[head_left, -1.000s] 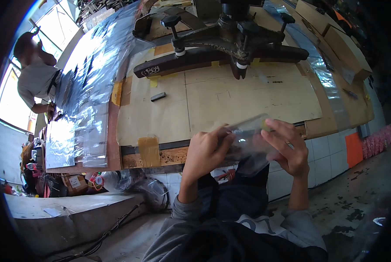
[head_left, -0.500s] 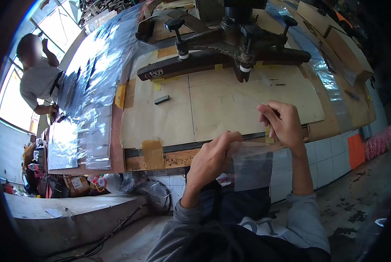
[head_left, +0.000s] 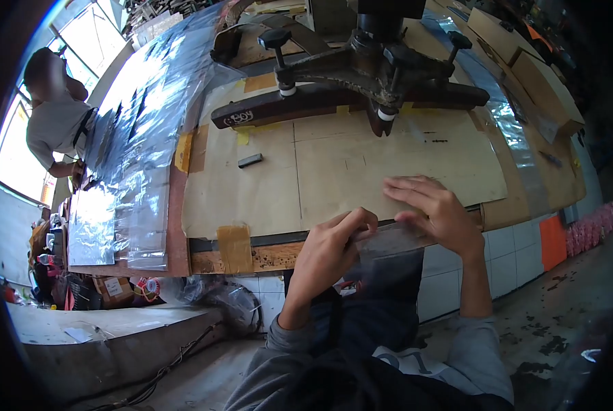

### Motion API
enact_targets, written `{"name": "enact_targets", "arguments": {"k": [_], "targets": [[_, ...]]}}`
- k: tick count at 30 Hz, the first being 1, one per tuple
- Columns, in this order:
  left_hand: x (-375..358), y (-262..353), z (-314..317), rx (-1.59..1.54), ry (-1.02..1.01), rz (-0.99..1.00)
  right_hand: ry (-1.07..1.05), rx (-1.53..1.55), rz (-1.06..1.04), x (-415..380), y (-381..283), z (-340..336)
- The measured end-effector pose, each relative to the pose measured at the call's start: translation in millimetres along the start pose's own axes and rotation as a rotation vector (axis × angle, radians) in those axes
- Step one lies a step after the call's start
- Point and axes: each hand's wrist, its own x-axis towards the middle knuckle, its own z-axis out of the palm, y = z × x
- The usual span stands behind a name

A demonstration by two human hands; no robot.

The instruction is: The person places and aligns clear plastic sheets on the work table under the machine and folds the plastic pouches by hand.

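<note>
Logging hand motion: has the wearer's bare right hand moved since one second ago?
Yes, the bare right hand has shifted left, toward the thin black line on the tan paper sheet.

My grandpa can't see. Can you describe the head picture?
A person's left hand holds a clear plastic piece by a table's edge, right hand beside it. Beyond are tan paper and a dark metal frame; another person stands at far left.

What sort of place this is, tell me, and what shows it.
Likely a small workshop or packing room: a dark machine frame above the worktable, plastic sheeting, and a cardboard box.
</note>
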Motion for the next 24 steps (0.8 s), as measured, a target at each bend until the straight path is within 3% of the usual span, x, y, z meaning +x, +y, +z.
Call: {"name": "enact_targets", "arguments": {"k": [6,9,16,24], "targets": [[-0.9,-7.8,-10.1,-0.153,-0.251,0.21,-0.037,-0.205,0.121,10.8,1.4,3.6],[-2.3,-1.8,-13.7,-0.122,-0.368,0.188,-0.044,-0.27,0.252,22.1,1.9,4.3],[0.1,-9.6,-5.1,-0.118,-0.315,0.226,0.031,-0.403,0.276,29.6,14.5,27.0],[-0.8,-8.3,-4.6,-0.235,-0.289,0.106,0.143,-0.429,0.244,26.7,27.1,44.5]]}}
